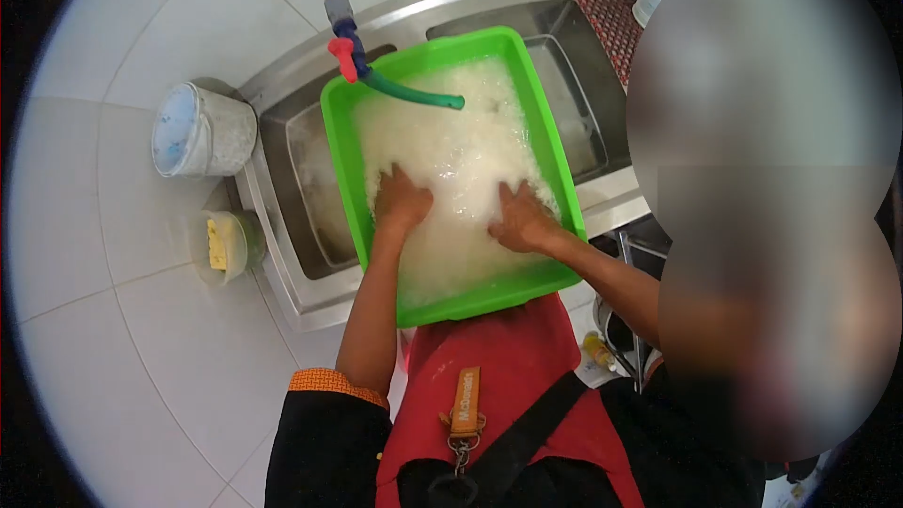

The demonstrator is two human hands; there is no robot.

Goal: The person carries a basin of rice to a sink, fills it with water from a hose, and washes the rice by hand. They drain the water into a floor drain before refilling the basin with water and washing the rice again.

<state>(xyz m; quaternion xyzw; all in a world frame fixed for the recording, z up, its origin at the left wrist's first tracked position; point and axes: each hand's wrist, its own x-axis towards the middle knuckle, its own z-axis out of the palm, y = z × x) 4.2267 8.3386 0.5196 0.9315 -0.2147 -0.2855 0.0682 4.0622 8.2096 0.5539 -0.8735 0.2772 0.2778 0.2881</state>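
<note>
A bright green rectangular tub [562, 179] rests across the two-basin sink. It holds pale grains [475, 122] that look like rice, lying in cloudy water. My left hand [403, 199] dips into them at the left side, fingers apart and tips partly under the surface. On the right, my right hand [522, 218] touches the grains near the tub's wall, its fingers also spread. Above the far part of the tub hangs a green hose [414, 92], fixed to a tap with a red handle [343, 58].
Left of the steel sink [282, 263] stand a white bucket [226, 136] and a clear container with a yellow sponge-like block [217, 245]. A dark red mat [607, 23] bearing a white cup [649, 3] lies at the back right. Blurred patches hide the far right.
</note>
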